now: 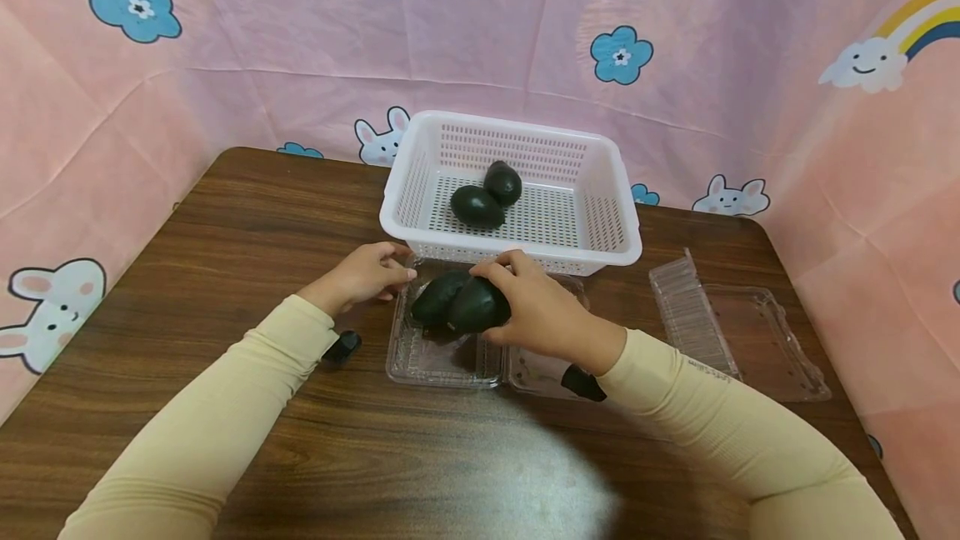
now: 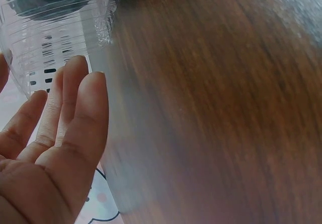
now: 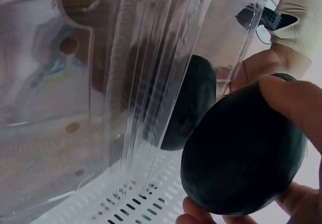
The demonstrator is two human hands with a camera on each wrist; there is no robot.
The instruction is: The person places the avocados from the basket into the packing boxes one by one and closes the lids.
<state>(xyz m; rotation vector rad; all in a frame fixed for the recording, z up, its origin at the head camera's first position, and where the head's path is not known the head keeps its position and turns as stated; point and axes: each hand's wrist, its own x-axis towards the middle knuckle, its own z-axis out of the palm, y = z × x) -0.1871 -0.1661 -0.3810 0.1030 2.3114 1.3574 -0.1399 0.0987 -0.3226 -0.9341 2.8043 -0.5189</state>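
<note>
My right hand [image 1: 542,311] grips a dark green avocado [image 1: 474,307] above a clear plastic clamshell box [image 1: 442,363]. In the right wrist view, thumb and fingers wrap the held avocado [image 3: 241,153] from both sides. Another avocado [image 1: 433,297] lies in the box, partly covered by the held one in the head view. At the box's left back corner is my left hand [image 1: 367,275], its fingers loosely extended and nothing between them. The left wrist view shows those fingers [image 2: 93,113] close beside the box's ribbed wall [image 2: 65,32].
Behind the box, a white perforated basket [image 1: 517,257] holds two avocados [image 1: 477,207]. The box's open lid [image 1: 536,369] lies to its right, under my right wrist. Farther right, another clear clamshell [image 1: 765,340] rests open on the brown wooden table [image 1: 315,457]. Printed cloth hangs around the table.
</note>
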